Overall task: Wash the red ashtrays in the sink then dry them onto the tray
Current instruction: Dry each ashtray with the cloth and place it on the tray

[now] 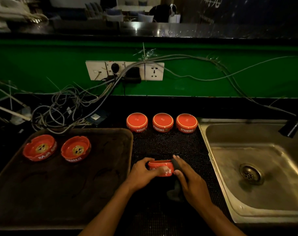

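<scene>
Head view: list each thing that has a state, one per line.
held ashtray: gripped by left hand, over the mat
dark cloth: pressed to it by right hand
tray: holds two ashtrays
tray ashtrays: upright
three ashtrays on the mat: upside down
sink: no ashtray inside
faucet: no water running

Both forearms reach forward, converging. The left hand (pixel 141 172) curls, thumb and fingers spread apart in a grip. The right hand (pixel 187 176) lies palm-down just beside those fingers, its own fingers extended forward, pressing.
</scene>
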